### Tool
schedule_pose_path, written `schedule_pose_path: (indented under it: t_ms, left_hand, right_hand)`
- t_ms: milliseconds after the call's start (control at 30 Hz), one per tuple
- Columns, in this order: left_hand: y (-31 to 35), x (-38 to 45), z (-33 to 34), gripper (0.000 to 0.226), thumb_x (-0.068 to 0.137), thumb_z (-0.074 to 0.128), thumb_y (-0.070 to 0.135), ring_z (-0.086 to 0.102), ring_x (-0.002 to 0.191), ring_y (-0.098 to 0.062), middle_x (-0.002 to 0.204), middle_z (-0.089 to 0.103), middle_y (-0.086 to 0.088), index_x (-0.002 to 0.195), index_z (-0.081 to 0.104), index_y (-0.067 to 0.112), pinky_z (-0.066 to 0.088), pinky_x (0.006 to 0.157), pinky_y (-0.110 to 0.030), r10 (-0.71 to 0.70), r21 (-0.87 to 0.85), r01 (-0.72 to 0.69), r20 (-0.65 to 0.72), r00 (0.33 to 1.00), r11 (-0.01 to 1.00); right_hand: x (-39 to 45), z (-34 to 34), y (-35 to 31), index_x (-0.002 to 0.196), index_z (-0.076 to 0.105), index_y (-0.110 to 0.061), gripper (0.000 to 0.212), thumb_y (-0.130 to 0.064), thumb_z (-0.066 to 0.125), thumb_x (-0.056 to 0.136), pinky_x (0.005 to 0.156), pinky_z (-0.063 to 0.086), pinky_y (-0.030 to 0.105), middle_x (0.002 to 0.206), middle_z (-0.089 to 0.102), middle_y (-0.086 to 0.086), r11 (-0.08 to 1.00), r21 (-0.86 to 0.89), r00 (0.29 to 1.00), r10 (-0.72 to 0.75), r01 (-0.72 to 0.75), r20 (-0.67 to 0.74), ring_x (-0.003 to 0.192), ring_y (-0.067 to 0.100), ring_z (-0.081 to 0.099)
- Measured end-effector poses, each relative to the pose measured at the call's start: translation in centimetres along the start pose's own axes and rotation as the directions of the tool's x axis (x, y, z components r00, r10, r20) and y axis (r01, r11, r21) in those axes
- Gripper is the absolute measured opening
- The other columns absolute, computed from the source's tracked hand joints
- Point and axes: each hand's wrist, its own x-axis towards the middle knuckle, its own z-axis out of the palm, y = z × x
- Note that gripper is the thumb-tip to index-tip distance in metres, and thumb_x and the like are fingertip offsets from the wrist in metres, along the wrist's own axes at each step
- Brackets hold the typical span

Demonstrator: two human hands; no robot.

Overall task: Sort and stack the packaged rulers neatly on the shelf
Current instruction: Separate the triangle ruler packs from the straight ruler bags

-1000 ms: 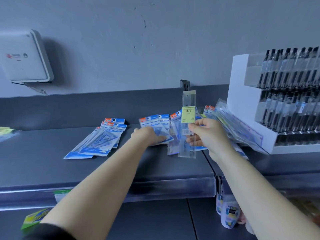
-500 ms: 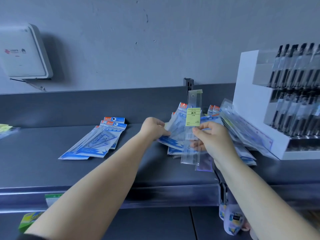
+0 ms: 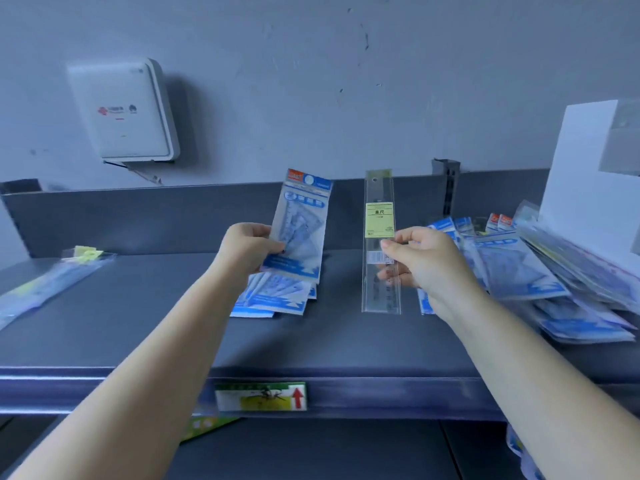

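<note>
Both hands are lifted apart above the shelf (image 3: 138,327) – left hand (image 3: 247,249) pinching a blue set-square pack (image 3: 301,226), right hand (image 3: 420,261) gripping a clear straight-ruler pack (image 3: 380,237) – likely separating the types

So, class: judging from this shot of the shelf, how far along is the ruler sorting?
Partly done. A small flat stack of blue packs already lies on the shelf. In hand: the left hand holds a blue set-square pack, and the right hand pinches a clear straight ruler. Left: the jumbled heap leaning by the white display stand.
</note>
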Motion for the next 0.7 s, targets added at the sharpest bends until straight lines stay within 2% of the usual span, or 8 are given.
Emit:
schedule_pose_path:
  t_ms: [67, 133, 200, 267, 333, 400, 500, 700]
  left_hand:
    - [-0.8, -0.1, -1.4, 0.035, 0.077, 0.069, 0.007, 0.060, 0.077, -0.016, 0.091, 0.062, -0.011, 0.111, 0.062, 0.001, 0.046, 0.066, -0.025, 0.041, 0.462, -0.037, 0.001, 0.999, 0.886]
    - [-1.6, -0.6, -2.5, 0.052, 0.079, 0.069, 0.021, 0.053, 0.100, -0.025, 0.117, 0.054, -0.012, 0.125, 0.051, 0.005, 0.042, 0.081, -0.029, 0.065, 0.690, -0.051, 0.005, 0.998, 0.722]
    - [-1.7, -1.4, -3.8, 0.039, 0.085, 0.063, 0.029, 0.052, 0.095, -0.022, 0.115, 0.057, -0.007, 0.119, 0.054, 0.013, 0.041, 0.075, -0.028, 0.103, 0.578, -0.092, 0.014, 0.995, 0.811]
    - [-1.6, -2.1, -5.4, 0.022, 0.089, 0.058, 0.036, 0.056, 0.081, -0.017, 0.098, 0.065, -0.004, 0.099, 0.061, 0.017, 0.043, 0.070, -0.027, 0.082, 0.250, -0.113, 0.130, 0.988, 0.962]
    - [-1.5, -2.9, -7.1, 0.028, 0.089, 0.059, 0.039, 0.059, 0.069, -0.015, 0.086, 0.069, -0.005, 0.094, 0.065, 0.013, 0.043, 0.070, -0.028, 0.064, -0.027, -0.058, 0.326, 0.943, 0.998]
    - [-2.0, -3.4, -8.8, 0.025, 0.084, 0.066, 0.033, 0.059, 0.059, -0.013, 0.077, 0.071, -0.004, 0.094, 0.066, 0.009, 0.041, 0.064, -0.027, 0.100, -0.105, -0.060, 0.427, 0.899, 0.993]
    - [-3.6, -3.0, -11.6, 0.005, 0.082, 0.069, 0.009, 0.059, 0.050, -0.009, 0.065, 0.069, 0.000, 0.085, 0.065, 0.011, 0.043, 0.062, -0.028, 0.125, -0.086, -0.101, 0.342, 0.932, 0.991]
    - [-7.2, -0.1, -23.0, 0.011, 0.081, 0.070, 0.005, 0.055, 0.040, -0.005, 0.058, 0.067, -0.001, 0.090, 0.063, 0.007, 0.042, 0.047, -0.017, 0.128, -0.006, -0.128, -0.036, 0.991, 0.992]
  right_hand:
    - [0.1, 2.2, -0.2, 0.082, 0.055, -0.007, 0.009, -0.007, 0.059, 0.090, 0.045, 0.052, 0.021, 0.068, 0.060, 0.004, 1.000, -0.002, 1.000, 0.001, -0.001, 0.025, 0.040, 0.009, 0.060]
    - [0.3, 4.6, -0.3, 0.081, 0.055, -0.008, 0.010, -0.008, 0.059, 0.091, 0.046, 0.052, 0.021, 0.070, 0.061, 0.004, 1.000, 0.002, 0.999, 0.004, -0.004, 0.049, 0.040, 0.009, 0.061]
    - [0.5, 7.3, -0.3, 0.082, 0.055, -0.009, 0.010, -0.009, 0.059, 0.091, 0.048, 0.052, 0.022, 0.071, 0.061, 0.003, 1.000, 0.001, 0.996, 0.020, -0.020, 0.085, 0.041, 0.008, 0.061]
    - [0.5, 10.2, -0.3, 0.081, 0.056, -0.010, 0.010, -0.012, 0.060, 0.090, 0.051, 0.053, 0.024, 0.072, 0.063, 0.003, 0.999, -0.006, 0.992, 0.045, -0.044, 0.115, 0.043, 0.008, 0.061]
    - [0.5, 13.0, -0.2, 0.080, 0.056, -0.010, 0.012, -0.014, 0.062, 0.089, 0.051, 0.053, 0.024, 0.073, 0.063, 0.002, 0.999, 0.001, 0.991, 0.047, -0.048, 0.122, 0.049, 0.011, 0.061]
    - [0.4, 15.7, -0.4, 0.076, 0.056, -0.011, 0.015, -0.016, 0.064, 0.088, 0.049, 0.052, 0.023, 0.073, 0.061, 0.002, 0.999, 0.021, 0.994, 0.037, -0.039, 0.108, 0.057, 0.014, 0.059]
    - [0.2, 19.5, -0.8, 0.073, 0.054, -0.014, 0.019, -0.022, 0.067, 0.086, 0.045, 0.043, 0.018, 0.066, 0.056, -0.002, 1.000, -0.024, 0.997, 0.017, -0.015, 0.082, 0.053, 0.010, 0.051]
    - [-0.3, 25.2, -1.3, 0.077, 0.059, -0.015, 0.016, -0.027, 0.063, 0.088, 0.049, 0.038, 0.022, 0.067, 0.057, -0.002, 0.985, -0.167, 0.992, -0.023, 0.044, 0.125, 0.049, 0.010, 0.046]
